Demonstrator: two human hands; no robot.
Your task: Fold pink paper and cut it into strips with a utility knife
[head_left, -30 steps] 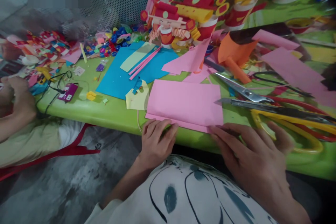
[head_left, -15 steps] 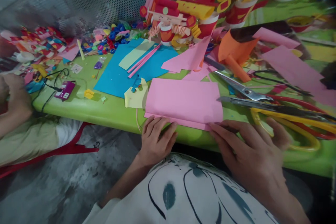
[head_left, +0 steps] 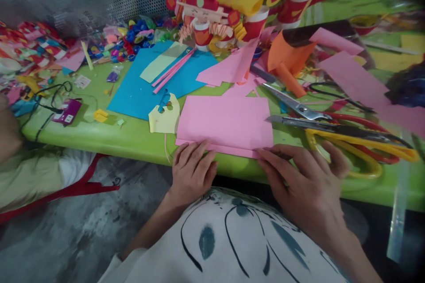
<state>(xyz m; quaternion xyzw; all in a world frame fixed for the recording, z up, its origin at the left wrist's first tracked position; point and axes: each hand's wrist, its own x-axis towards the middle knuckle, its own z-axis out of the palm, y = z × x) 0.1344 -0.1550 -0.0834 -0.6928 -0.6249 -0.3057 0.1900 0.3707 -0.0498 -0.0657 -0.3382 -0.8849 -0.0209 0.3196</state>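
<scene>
A pink sheet of paper (head_left: 226, 119) lies at the table's near edge, with a narrow folded strip along its front side. At the strip's left end my left hand (head_left: 192, 166) holds the paper, fingertips on top and thumb hidden. My right hand (head_left: 305, 177) pinches the strip's right end between thumb and forefinger. Yellow-handled scissors (head_left: 347, 152) lie just beyond my right hand, their tip by the sheet's right edge. Red-handled scissors (head_left: 303, 108) are partly under them. A pale yellow paper scrap (head_left: 164, 117) touches the sheet's left side.
Behind the sheet are blue paper (head_left: 129, 93), pink strips (head_left: 172, 70) and an orange paper piece (head_left: 287, 55). Paper-and-cup figures (head_left: 202, 13) stand at the back. A purple device (head_left: 68, 111) with a cable sits left. Another person's arm (head_left: 8, 128) shows at the far left.
The view has shifted slightly, so the table things appear further left and higher. Both hands stay on the folded strip of the pink paper, with little visible movement.
</scene>
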